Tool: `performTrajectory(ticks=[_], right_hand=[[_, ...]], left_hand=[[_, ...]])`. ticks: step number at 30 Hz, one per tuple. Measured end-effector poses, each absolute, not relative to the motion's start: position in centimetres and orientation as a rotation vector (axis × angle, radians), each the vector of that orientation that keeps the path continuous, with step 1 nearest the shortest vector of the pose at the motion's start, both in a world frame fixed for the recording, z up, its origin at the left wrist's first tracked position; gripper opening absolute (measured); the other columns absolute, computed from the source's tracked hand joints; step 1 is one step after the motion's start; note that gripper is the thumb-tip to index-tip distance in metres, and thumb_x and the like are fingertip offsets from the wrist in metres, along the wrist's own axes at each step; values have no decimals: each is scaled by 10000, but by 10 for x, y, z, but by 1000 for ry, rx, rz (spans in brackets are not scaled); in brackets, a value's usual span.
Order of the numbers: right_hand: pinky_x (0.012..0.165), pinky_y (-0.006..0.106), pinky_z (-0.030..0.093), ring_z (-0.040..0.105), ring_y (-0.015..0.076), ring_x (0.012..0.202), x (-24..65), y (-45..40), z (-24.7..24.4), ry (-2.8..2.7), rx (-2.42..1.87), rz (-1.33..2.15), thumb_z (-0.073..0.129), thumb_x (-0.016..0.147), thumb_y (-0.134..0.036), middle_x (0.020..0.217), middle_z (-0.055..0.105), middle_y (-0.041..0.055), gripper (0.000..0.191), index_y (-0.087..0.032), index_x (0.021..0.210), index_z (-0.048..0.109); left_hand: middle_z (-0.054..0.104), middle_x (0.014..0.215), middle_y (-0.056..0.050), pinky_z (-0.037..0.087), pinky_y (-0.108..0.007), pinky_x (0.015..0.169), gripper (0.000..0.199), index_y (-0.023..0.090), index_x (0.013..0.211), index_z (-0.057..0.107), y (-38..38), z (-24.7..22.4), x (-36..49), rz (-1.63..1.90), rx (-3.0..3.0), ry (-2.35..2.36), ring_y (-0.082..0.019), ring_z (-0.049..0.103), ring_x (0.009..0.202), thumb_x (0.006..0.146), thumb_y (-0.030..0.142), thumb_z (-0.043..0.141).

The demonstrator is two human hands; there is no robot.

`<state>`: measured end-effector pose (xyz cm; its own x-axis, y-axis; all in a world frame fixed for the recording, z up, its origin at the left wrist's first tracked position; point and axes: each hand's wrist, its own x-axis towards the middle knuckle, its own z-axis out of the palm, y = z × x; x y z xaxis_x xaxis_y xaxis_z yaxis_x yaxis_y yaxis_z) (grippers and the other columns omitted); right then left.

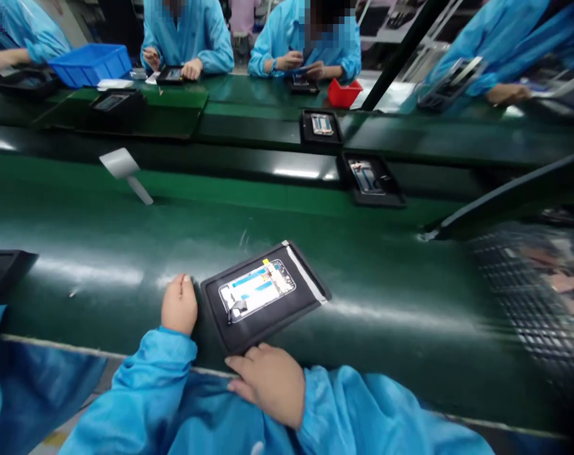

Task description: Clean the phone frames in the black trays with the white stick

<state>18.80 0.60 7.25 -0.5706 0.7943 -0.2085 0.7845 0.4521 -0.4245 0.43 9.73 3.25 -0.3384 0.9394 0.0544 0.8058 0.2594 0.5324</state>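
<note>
A black tray [263,328] lies at an angle on the green bench in front of me, with a strip of white tape across its right end. In it rests an opened phone [258,291], its silver inside showing with blue strips, a yellow tab and a dark flex cable. Just left of the tray is my left hand [179,304], fingers curled and pressed together; whatever they may hold is hidden. My right hand [272,382] is by the tray's near edge, index finger and thumb apart, and I see nothing in it. Whether it touches the tray I cannot tell.
Two more trays with opened phones, a nearer one [372,180] and a farther one [321,127], sit beyond. A white paddle-shaped piece [125,167] stands left. At right are a dark post [509,196] and a blurred mesh basket [514,303]. Co-workers in blue sit opposite.
</note>
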Motion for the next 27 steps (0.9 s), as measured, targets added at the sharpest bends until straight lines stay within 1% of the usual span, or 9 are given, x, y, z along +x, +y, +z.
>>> performTrajectory(ticks=[2, 3, 5, 7, 9, 13, 17, 22, 27], right_hand=[[628, 278, 452, 596, 179, 682, 203, 17, 79, -2578, -1427, 809, 396, 822, -477, 785, 667, -10, 330, -313, 1035, 586], [662, 280, 448, 600, 180, 708, 215, 26, 81, -2486, -1560, 758, 347, 855, -429, 807, 669, 13, 337, -277, 1016, 601], [774, 300, 421, 589, 196, 841, 245, 47, 82, -2224, -1895, 568, 280, 883, -363, 925, 654, 73, 384, -206, 1028, 600], [823, 331, 404, 557, 229, 943, 271, 65, 77, -1954, -2244, 424, 304, 872, -339, 1008, 624, 124, 397, -139, 1098, 561], [862, 333, 388, 526, 237, 1010, 287, 72, 68, -1809, -2400, 462, 336, 856, -313, 1069, 597, 142, 411, -95, 1150, 522], [898, 299, 372, 513, 211, 1041, 286, 54, 52, -1785, -2318, 649, 360, 843, -303, 1097, 591, 112, 389, -109, 1124, 546], [865, 338, 402, 544, 227, 988, 276, 31, 54, -1910, -2212, 706, 382, 838, -343, 1049, 616, 99, 370, -149, 1090, 571], [833, 335, 416, 561, 224, 943, 275, 33, 67, -2020, -2118, 569, 363, 856, -331, 1004, 633, 109, 360, -130, 1043, 596], [785, 319, 418, 580, 206, 866, 262, 44, 74, -2257, -1980, 567, 359, 873, -309, 965, 647, 89, 327, -156, 1031, 601]], left_hand=[[595, 1064, -149, 413, -370, 877, 440, 86, 1057, 558, 84, 38, 6, 737, 1507, 2278, -237, 530, 1011, 820, 351, 299], [593, 1065, -150, 412, -369, 880, 442, 84, 1060, 554, 77, 39, 9, 738, 1511, 2273, -240, 529, 1014, 812, 359, 314], [600, 1045, -142, 410, -370, 881, 429, 92, 1053, 556, 63, 39, 19, 735, 1618, 2209, -240, 534, 999, 803, 364, 337], [606, 1024, -129, 412, -378, 872, 412, 104, 1050, 556, 53, 37, 28, 725, 1771, 2119, -240, 540, 973, 807, 364, 348], [607, 1018, -125, 413, -390, 863, 403, 105, 1056, 554, 48, 35, 35, 695, 1900, 2064, -244, 537, 961, 819, 359, 350], [611, 1001, -116, 358, -441, 907, 354, 120, 1024, 579, 45, 45, 43, 609, 2136, 2077, -266, 505, 992, 842, 320, 350], [628, 950, -56, 276, -461, 967, 247, 196, 967, 608, 42, 59, 60, 510, 2486, 1810, -255, 490, 1010, 838, 289, 419], [626, 925, -52, 311, -454, 938, 198, 192, 940, 613, 43, 53, 80, 355, 2672, 1544, -262, 496, 986, 796, 279, 508], [628, 860, -42, 330, -437, 915, 137, 204, 839, 622, 50, 44, 80, 346, 2684, 1511, -220, 520, 925, 807, 236, 493]])
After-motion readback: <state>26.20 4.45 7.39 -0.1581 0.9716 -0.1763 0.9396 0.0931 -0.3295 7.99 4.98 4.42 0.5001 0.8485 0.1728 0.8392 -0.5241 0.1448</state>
